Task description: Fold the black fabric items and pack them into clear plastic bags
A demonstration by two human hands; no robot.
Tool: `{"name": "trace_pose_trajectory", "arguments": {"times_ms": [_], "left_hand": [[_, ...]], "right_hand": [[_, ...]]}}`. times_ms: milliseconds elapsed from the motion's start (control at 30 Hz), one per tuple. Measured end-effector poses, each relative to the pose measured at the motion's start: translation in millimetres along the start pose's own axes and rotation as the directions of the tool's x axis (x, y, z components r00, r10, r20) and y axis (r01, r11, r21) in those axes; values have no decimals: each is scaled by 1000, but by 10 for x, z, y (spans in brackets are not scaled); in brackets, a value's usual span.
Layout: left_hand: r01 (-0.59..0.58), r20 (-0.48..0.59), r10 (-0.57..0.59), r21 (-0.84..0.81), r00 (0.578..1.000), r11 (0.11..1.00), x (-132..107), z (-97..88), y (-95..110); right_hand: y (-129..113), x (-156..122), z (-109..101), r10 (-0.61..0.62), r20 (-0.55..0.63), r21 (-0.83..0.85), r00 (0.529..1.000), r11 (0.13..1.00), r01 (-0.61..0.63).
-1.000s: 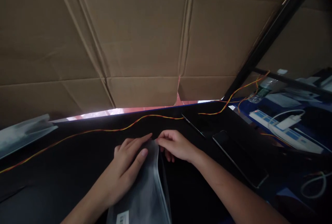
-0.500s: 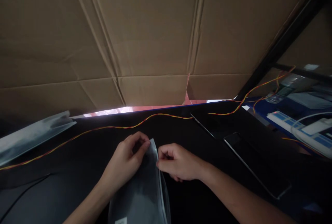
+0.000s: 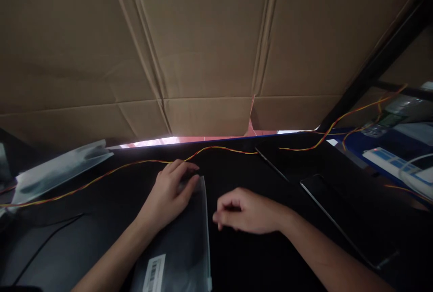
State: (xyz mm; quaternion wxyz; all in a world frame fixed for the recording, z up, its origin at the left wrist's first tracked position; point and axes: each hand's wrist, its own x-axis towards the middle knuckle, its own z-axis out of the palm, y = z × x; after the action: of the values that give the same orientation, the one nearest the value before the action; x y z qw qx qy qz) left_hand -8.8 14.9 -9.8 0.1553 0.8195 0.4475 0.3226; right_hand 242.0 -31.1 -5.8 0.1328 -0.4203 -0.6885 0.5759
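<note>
A translucent zip bag (image 3: 187, 242) with a white barcode label (image 3: 154, 274) lies flat on the black tabletop, its slider at the lower right corner. My left hand (image 3: 172, 190) rests over the bag's far end, thumb and fingers apart, gripping nothing. Just right of the zip edge, apart from the bag, is my right hand (image 3: 248, 211). Its fingers are curled, thumb against fingertips, with nothing visible in them.
Two dark phone-like slabs (image 3: 345, 220) (image 3: 272, 163) lie at the right. A red-yellow twisted wire (image 3: 128, 164) crosses the table's back. Another plastic bag (image 3: 64, 170) lies at the left. A power strip (image 3: 395, 166) and bottle (image 3: 389, 118) are far right; cardboard (image 3: 209, 48) stands behind.
My right hand has let go of the bag's zip edge and moved right. The left fingers have loosened from a pinch and spread. The bag now lies flatter, with more of its label showing.
</note>
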Motion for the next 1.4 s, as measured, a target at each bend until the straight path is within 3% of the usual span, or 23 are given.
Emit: {"name": "trace_pose_trajectory", "arguments": {"times_ms": [67,167,267,367,900,1167,1300,1400], "left_hand": [[-87,7,87,17,996,996,-15,-43,67],[-157,137,152,23,979,987,-34,-71,143],[-147,310,132,26,942,989,-47,-31,158],[-119,383,105,14,918,993,-51,17,134],[-122,391,109,8,914,992,-33,28,130],[-175,379,141,57,914,983,-29,5,82],[-196,428,139,91,893,976,-17,-112,8],[-175,444,105,118,890,978,-35,-301,-152]], "right_hand": [[44,33,-33,-177,-275,-250,945,962,107],[120,92,-80,-347,-408,-527,845,845,93],[178,136,-111,-365,-402,-562,840,823,88],[200,154,-117,-372,-392,-574,842,813,92],[206,153,-71,-429,-353,-624,831,770,132],[174,107,-59,-532,-264,-666,804,704,247],[218,102,-73,-455,-206,-664,866,715,218],[243,108,-82,-394,-197,-650,898,738,181]]}}
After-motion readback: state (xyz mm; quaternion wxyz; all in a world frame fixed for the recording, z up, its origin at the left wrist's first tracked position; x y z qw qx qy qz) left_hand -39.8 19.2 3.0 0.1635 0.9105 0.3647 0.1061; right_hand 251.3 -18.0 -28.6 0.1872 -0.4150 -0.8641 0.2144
